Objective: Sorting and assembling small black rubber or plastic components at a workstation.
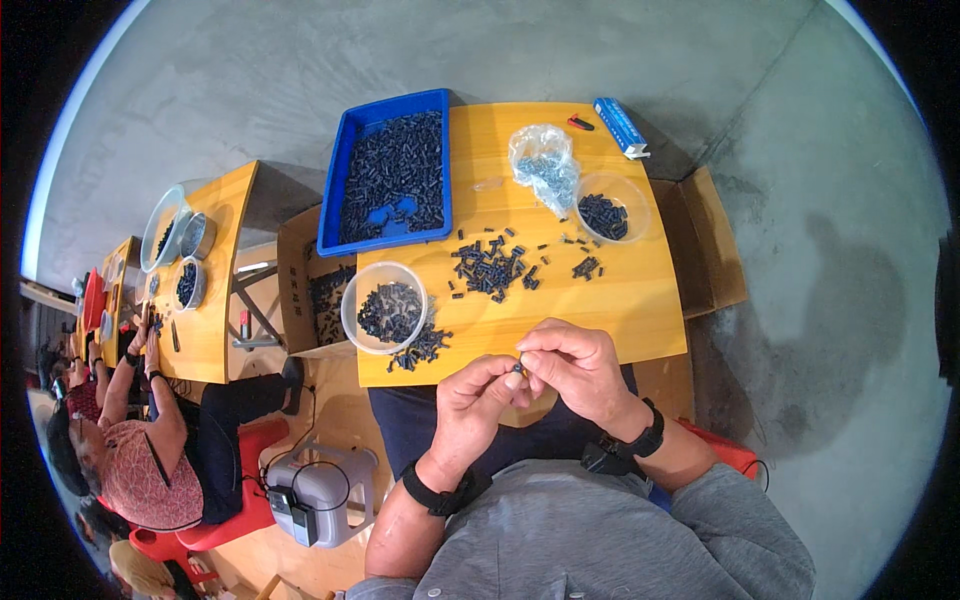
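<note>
Small dark piece (518, 369): pinched at the meeting fingertips of left hand (472, 398) and right hand (582, 368), about equally near both, too small to tell its long axis. Just ahead on the yellow table (610, 305), slightly leftward, a loose black heap (490, 268); farther left, a clear tub (350, 288).

L/R fingers (552, 343) in pinch, tog.
</note>
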Motion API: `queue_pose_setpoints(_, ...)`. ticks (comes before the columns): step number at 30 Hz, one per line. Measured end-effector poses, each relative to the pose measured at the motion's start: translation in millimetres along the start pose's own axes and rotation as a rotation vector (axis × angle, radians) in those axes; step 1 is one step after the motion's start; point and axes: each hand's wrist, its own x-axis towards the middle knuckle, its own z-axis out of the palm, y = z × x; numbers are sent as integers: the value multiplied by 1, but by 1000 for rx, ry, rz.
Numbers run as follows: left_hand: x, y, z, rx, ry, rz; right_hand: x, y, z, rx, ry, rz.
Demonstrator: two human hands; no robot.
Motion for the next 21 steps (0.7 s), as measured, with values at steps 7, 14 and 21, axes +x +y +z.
queue_pose_setpoints(7, 2, 1, 0, 18, -21, -18, 1, 0, -3, -38, -21, -23)
queue_pose_setpoints(14, 3, 2, 1, 41, 0, -19, 2, 0, -5, -82, -33, -37)
queue_pose_setpoints(21, 4, -1, -2, 96, 0, 17, 2, 4, -5, -55, -16, -31)
